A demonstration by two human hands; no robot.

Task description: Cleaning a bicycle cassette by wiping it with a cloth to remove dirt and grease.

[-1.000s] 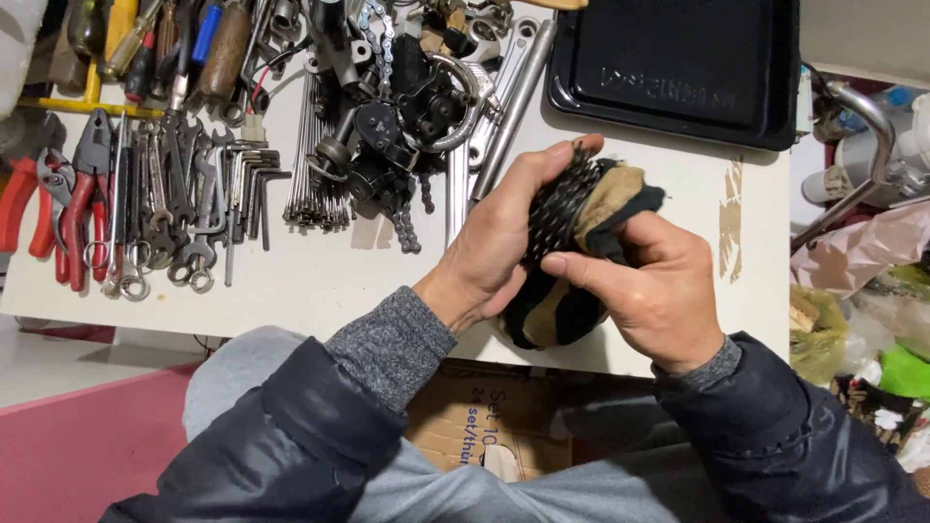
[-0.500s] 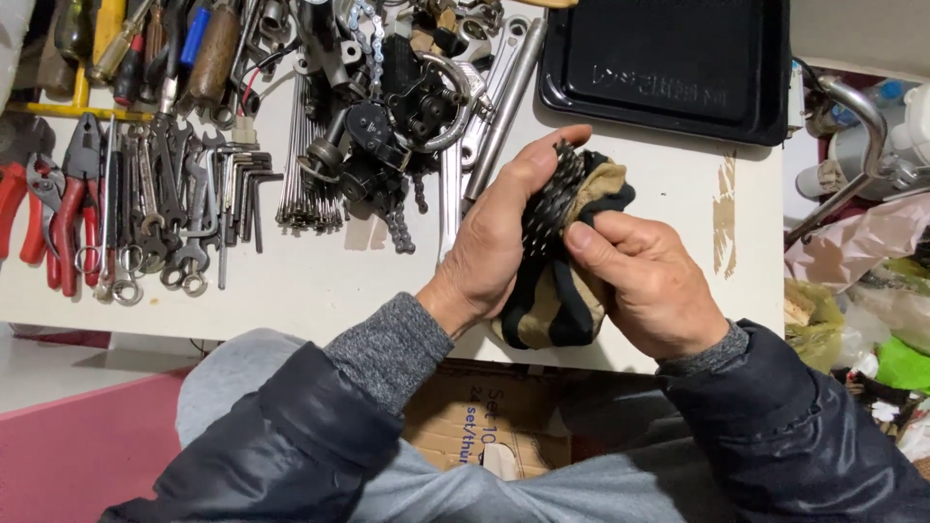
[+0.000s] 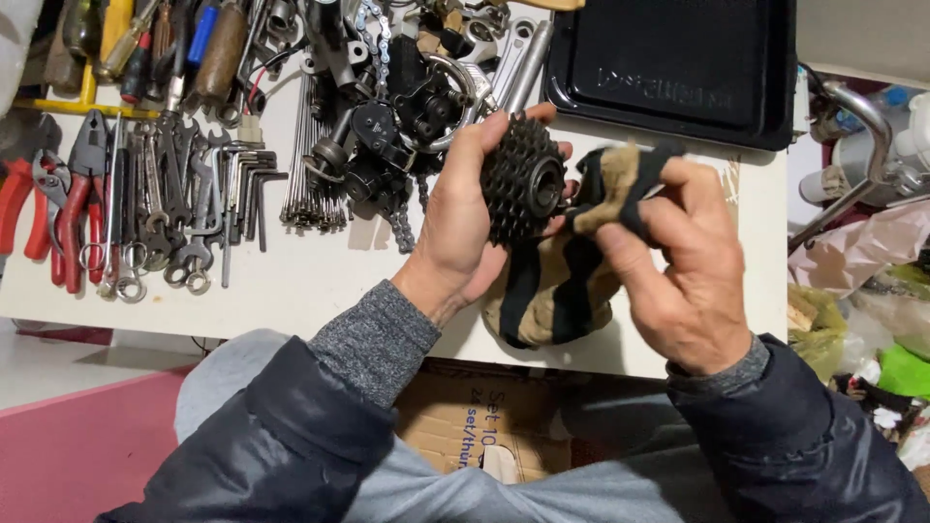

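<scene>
My left hand [image 3: 463, 228] grips a black toothed bicycle sprocket cluster [image 3: 523, 180], held above the white table [image 3: 291, 281] with its stacked cogs facing me. My right hand [image 3: 678, 271] pinches a tan and black striped rag [image 3: 567, 281] just right of the cluster. The upper end of the rag is bunched between my fingers, touching the cluster's right side. The rest of the rag hangs down onto the table edge. Both sleeves are dark, with grey cuffs showing.
A pile of bike parts, a chain and spokes [image 3: 387, 87] lies behind the hands. Wrenches and hex keys [image 3: 184, 213] and red-handled pliers [image 3: 48, 213] lie at the left. A black tray [image 3: 678, 68] sits at back right. A cardboard box [image 3: 475, 426] stands under the table edge.
The rag was wrapped around the cluster with both hands closed over it. Now my right hand has drawn the rag off to the right, and the cluster's cogs are exposed in my left hand.
</scene>
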